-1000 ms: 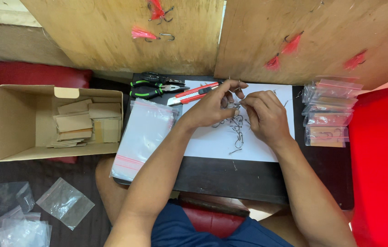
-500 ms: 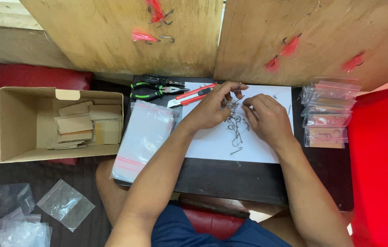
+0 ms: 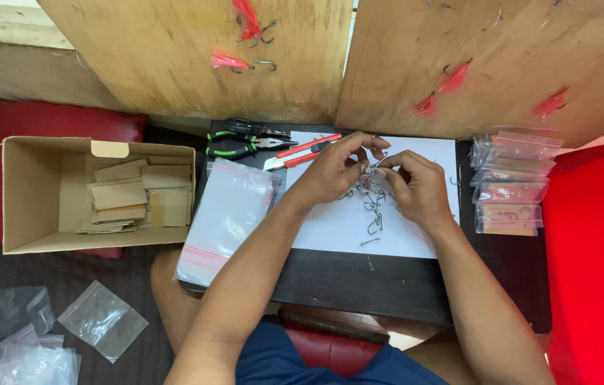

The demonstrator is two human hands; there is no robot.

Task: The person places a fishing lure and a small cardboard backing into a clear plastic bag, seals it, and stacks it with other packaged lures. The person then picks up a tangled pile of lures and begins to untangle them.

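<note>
Change: since the earlier frames both hands have drawn closer together over the hooks; the tangle looks lifted a little higher off the paper.
Left hand (image 3: 330, 171): fingertips pinched together on the top of the cluster of hooks (image 3: 369, 192), thumb and forefinger closed on it.
Right hand (image 3: 419, 189): fingers curled in, pinching the same cluster from the other side.
Hooks: a snarled bunch of small metal fish hooks, partly held, partly trailing down onto the white sheet (image 3: 330, 228) on the dark table (image 3: 359, 285).
Nearby: pliers (image 3: 245, 142) and a red-handled knife (image 3: 298, 151) just above the left hand; a stack of clear bags (image 3: 223, 214) to its left; filled packets (image 3: 512, 192) to the right.
Risk: bare fingertips among barbed points could get pricked if the tangle is pulled apart sharply.
Risk: a freed hook may spring off the sheet onto the dark table, where it would be hard to spot.
</note>
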